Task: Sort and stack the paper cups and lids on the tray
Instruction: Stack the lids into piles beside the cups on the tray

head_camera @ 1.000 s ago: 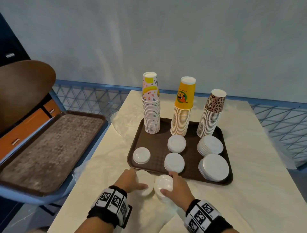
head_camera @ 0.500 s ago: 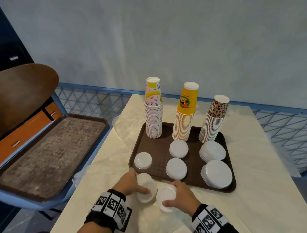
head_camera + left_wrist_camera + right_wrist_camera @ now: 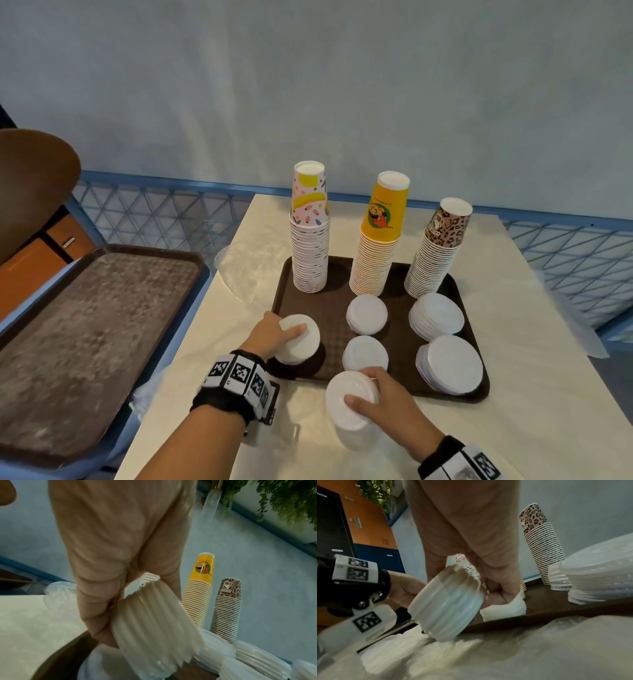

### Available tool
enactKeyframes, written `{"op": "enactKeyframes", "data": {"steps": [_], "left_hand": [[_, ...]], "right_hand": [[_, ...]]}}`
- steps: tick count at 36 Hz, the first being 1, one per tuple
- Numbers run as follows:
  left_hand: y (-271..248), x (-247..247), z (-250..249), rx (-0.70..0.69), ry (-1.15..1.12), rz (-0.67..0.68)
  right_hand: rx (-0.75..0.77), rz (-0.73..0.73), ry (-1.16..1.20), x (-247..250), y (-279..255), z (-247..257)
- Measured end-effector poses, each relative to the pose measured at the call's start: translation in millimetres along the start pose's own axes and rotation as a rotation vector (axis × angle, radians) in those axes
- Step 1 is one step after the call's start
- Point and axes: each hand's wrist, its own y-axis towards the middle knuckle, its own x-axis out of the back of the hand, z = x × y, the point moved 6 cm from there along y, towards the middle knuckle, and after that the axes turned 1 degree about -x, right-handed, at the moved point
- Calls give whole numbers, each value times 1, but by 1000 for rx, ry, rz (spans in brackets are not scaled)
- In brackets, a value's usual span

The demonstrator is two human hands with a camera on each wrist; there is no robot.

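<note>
Hands (image 3: pixel 274 337) (image 3: pixel 387 394) are each gripping a lid stack (image 3: pixel 299 339) (image 3: pixel 349 399), carrying them onto the tray (image 3: pixel 479 394); next, setting down squarely.

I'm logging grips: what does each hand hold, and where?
Left hand grips a stack of white lids by its sides above the tray; right hand grips another lid stack likewise.

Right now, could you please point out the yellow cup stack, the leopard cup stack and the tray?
yellow cup stack (image 3: pixel 383 219), head view, on the top cup's printed side.
leopard cup stack (image 3: pixel 445 228), head view, top cup's spotted side.
tray (image 3: pixel 334 329), head view, bare floor.
</note>
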Motion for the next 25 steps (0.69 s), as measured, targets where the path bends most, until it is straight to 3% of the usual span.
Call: {"op": "enactKeyframes", "data": {"steps": [8, 16, 25], "left_hand": [[20, 2, 6, -59, 187, 14], [27, 3, 16, -70, 314, 89], [27, 0, 12, -89, 450, 113]], "right_hand": [[43, -119, 192, 16, 3, 40], [96, -253, 351, 31, 39, 96], [-23, -302, 300, 11, 108, 114]]}}
